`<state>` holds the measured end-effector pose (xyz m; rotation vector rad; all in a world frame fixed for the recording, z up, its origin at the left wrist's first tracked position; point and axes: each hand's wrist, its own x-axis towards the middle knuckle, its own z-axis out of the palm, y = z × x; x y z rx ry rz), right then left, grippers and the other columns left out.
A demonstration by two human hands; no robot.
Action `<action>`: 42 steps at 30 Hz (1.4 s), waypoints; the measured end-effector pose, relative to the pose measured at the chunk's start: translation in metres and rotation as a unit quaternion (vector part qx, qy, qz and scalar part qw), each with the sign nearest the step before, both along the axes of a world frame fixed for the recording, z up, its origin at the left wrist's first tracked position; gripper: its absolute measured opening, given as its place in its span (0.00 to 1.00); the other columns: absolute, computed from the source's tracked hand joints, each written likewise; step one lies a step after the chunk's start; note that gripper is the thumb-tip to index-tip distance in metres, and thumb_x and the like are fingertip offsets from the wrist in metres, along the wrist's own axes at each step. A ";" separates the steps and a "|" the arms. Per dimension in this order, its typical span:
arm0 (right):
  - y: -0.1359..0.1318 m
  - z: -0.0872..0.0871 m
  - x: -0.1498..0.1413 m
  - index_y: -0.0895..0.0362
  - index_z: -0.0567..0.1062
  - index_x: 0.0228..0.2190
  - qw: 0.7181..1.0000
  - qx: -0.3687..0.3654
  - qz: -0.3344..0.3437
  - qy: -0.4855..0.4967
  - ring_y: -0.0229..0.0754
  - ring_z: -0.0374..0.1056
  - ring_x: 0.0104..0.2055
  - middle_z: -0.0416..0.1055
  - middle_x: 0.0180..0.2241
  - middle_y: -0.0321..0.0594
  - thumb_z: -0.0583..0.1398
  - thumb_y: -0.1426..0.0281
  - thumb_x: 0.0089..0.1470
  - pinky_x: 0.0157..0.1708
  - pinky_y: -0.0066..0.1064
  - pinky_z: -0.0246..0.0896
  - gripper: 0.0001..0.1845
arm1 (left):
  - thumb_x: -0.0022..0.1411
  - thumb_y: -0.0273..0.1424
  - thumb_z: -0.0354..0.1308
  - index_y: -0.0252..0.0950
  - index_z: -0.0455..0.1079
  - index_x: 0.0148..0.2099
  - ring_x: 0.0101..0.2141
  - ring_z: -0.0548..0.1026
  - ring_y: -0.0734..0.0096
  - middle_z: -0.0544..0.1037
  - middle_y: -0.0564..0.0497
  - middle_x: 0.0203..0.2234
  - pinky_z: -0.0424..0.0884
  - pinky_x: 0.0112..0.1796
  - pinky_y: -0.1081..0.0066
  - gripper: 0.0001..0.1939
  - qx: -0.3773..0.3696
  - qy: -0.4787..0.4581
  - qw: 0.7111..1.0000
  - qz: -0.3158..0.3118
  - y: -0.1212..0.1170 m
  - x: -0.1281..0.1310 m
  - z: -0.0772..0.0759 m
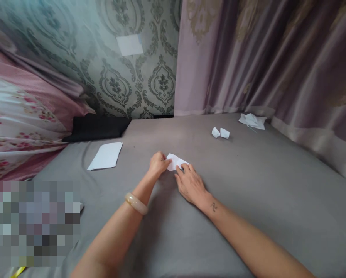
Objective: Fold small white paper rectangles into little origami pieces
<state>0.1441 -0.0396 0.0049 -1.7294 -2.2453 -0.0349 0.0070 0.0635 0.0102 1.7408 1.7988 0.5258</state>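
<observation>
A: What are those two hands doing down there?

B: The left hand [159,163] is curled, its fingers pinching one end of a folded paper [176,162]. The right hand [190,184] is spread wider, fingertips [184,166] pressing on the paper's lower edge. I can't tell whether it's really gripping.

A: So where's the paper?

B: Between both hands, lying on a grey bedcover [248,189], just in front of the person.

A: Anything else nearby?

B: A flat white sheet [105,156] lies to the left. Two small folded pieces [220,133] sit farther ahead, with crumpled paper [253,121] beyond them, beside a mauve curtain [248,50]. There's a pale bangle [136,203] on the left wrist.
</observation>
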 end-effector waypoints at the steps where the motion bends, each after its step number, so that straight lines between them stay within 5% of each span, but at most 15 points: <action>1: 0.000 -0.001 0.000 0.59 0.69 0.51 1.000 0.003 0.000 0.001 0.49 0.61 0.47 0.66 0.46 0.50 0.49 0.67 0.62 0.43 0.38 0.63 0.19 | 0.51 0.32 0.61 0.31 0.69 0.43 0.38 0.74 0.60 0.75 0.44 0.32 0.67 0.38 0.67 0.16 -0.002 -0.015 1.000 0.005 0.000 0.000 0.002; 5: 0.001 -0.004 0.002 0.59 0.70 0.50 1.000 0.011 0.006 0.015 0.50 0.61 0.47 0.67 0.46 0.49 0.49 0.67 0.62 0.44 0.38 0.64 0.19 | 0.52 0.26 0.60 0.32 0.60 0.57 0.29 0.75 0.69 0.74 0.51 0.27 0.69 0.32 0.73 0.29 -0.014 -0.088 0.996 0.014 -0.007 -0.002 0.006; 10: 0.007 -0.006 0.009 0.56 0.73 0.47 0.998 0.013 0.019 0.057 0.48 0.61 0.49 0.66 0.48 0.47 0.49 0.68 0.62 0.45 0.37 0.63 0.17 | 0.55 0.21 0.53 0.34 0.55 0.62 0.21 0.73 0.75 0.71 0.55 0.22 0.72 0.28 0.74 0.32 -0.052 -0.235 0.969 0.055 -0.033 0.000 0.008; 15: 0.023 -0.009 0.022 0.55 0.77 0.40 0.993 0.004 0.043 0.109 0.46 0.60 0.50 0.66 0.48 0.46 0.52 0.69 0.61 0.47 0.36 0.62 0.14 | 0.53 0.17 0.54 0.30 0.64 0.53 0.24 0.75 0.76 0.71 0.53 0.25 0.75 0.33 0.72 0.23 -0.084 -0.431 0.886 0.150 -0.067 0.013 0.005; 19: 0.033 -0.013 0.030 0.55 0.77 0.37 0.984 -0.010 0.096 0.151 0.43 0.61 0.46 0.69 0.43 0.44 0.54 0.72 0.59 0.46 0.34 0.62 0.11 | 0.53 0.17 0.54 0.27 0.67 0.44 0.31 0.75 0.75 0.73 0.47 0.30 0.73 0.39 0.74 0.14 -0.088 -0.463 0.865 0.170 -0.091 0.027 0.001; 23: 0.033 -0.014 0.036 0.56 0.76 0.37 0.973 -0.033 0.159 0.164 0.41 0.62 0.43 0.71 0.41 0.42 0.51 0.76 0.60 0.45 0.33 0.62 0.14 | 0.52 0.19 0.53 0.27 0.63 0.52 0.28 0.73 0.73 0.72 0.50 0.27 0.71 0.35 0.72 0.23 -0.096 -0.326 0.936 0.088 -0.104 0.024 -0.002; 27: 0.031 -0.012 0.044 0.57 0.76 0.41 0.968 -0.047 0.196 0.150 0.41 0.62 0.45 0.72 0.43 0.42 0.50 0.81 0.58 0.47 0.35 0.61 0.18 | 0.50 0.19 0.53 0.30 0.67 0.50 0.32 0.69 0.70 0.67 0.47 0.34 0.69 0.37 0.68 0.22 0.042 -0.103 0.993 -0.032 -0.107 0.012 -0.007; 34: 0.033 -0.007 0.056 0.54 0.75 0.45 0.955 -0.065 0.247 0.151 0.41 0.62 0.51 0.70 0.47 0.41 0.50 0.82 0.56 0.51 0.37 0.59 0.22 | 0.61 0.25 0.49 0.40 0.71 0.47 0.49 0.60 0.54 0.62 0.41 0.50 0.61 0.46 0.54 0.15 0.239 0.167 0.943 -0.162 -0.106 0.006 0.003; 42: 0.023 -0.011 0.048 0.57 0.74 0.46 0.964 -0.042 0.216 0.151 0.43 0.62 0.47 0.70 0.45 0.44 0.50 0.81 0.56 0.50 0.39 0.61 0.20 | 0.64 0.26 0.50 0.42 0.75 0.39 0.58 0.52 0.52 0.62 0.48 0.59 0.46 0.54 0.53 0.12 0.311 0.217 0.903 -0.204 -0.094 -0.003 0.004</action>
